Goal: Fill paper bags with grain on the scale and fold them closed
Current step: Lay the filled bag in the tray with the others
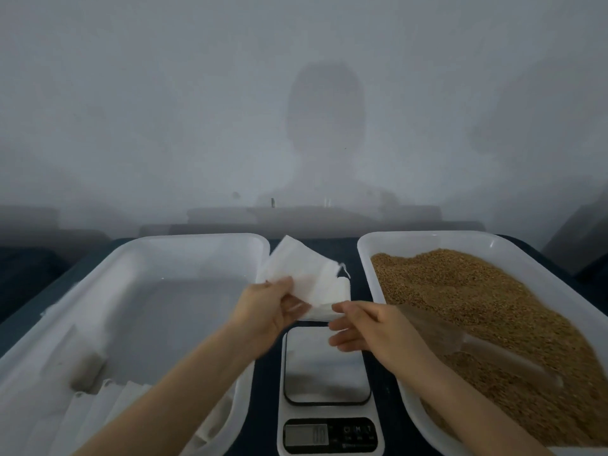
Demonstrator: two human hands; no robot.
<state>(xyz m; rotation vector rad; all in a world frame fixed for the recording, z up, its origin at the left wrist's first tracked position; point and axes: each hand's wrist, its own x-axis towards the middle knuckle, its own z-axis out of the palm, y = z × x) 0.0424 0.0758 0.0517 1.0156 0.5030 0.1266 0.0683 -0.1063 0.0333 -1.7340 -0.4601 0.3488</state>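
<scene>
Held the white paper bag (309, 278) up over the far end of the scale (327, 366), between the left tub (197, 240) and the grain (493, 307), left grip (273, 311) curled round its near edge, right grip (368, 327) loosely spread at its lower corner, pinching or merely touching too blurred to tell.

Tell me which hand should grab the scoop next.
Right. The right hand is beside the grain tray, where the clear scoop lies on the grain, and only pinches a corner of the bag. The left hand grips the bag more fully and can likely hold it alone.
</scene>
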